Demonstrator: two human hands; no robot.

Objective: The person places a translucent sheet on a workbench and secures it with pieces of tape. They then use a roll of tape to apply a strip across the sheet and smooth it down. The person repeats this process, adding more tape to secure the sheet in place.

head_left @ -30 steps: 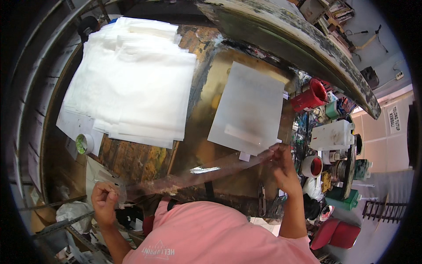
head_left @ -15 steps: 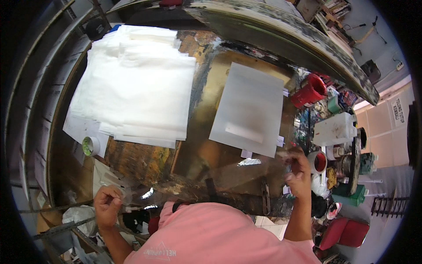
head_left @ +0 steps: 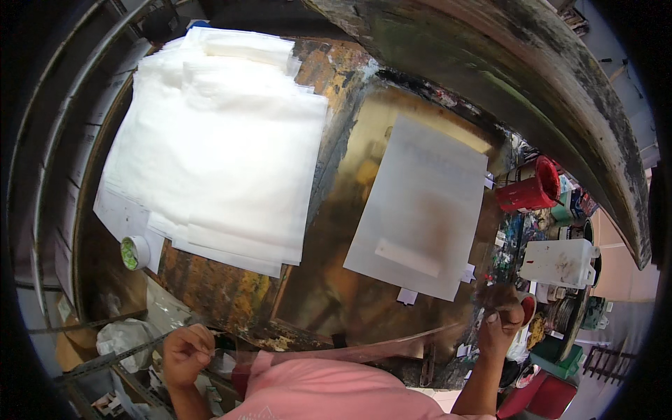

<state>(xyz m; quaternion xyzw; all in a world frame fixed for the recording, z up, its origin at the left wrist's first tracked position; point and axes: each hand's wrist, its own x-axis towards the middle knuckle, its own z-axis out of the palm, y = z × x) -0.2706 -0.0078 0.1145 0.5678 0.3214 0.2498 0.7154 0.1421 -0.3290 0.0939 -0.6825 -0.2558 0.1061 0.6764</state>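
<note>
Between my two hands stretches a clear plastic sheet (head_left: 378,350), its edge showing as a faint, shiny line in front of the pink shirt. My left hand (head_left: 187,353) pinches it at one end, below the table's near left corner. At the other end my right hand (head_left: 500,322) has its fingers curled closed on the sheet, though the grip itself is dim. Ahead of my right hand a translucent whitish sheet (head_left: 427,203) lies flat on the glossy brown board (head_left: 315,294), with small paper tabs at its edges.
A thick stack of white sheets (head_left: 224,154) covers the table's left, with a tape roll (head_left: 135,252) at its near corner. A large stained frame (head_left: 518,77) slants over the far right. Along the right stand a red bucket (head_left: 525,189) and a white container (head_left: 556,262).
The view has shifted, so the table's contents sit lower and farther right. Both hands appear lower in the picture, with the clear sheet still stretched between them. The translucent sheet stays on the board.
</note>
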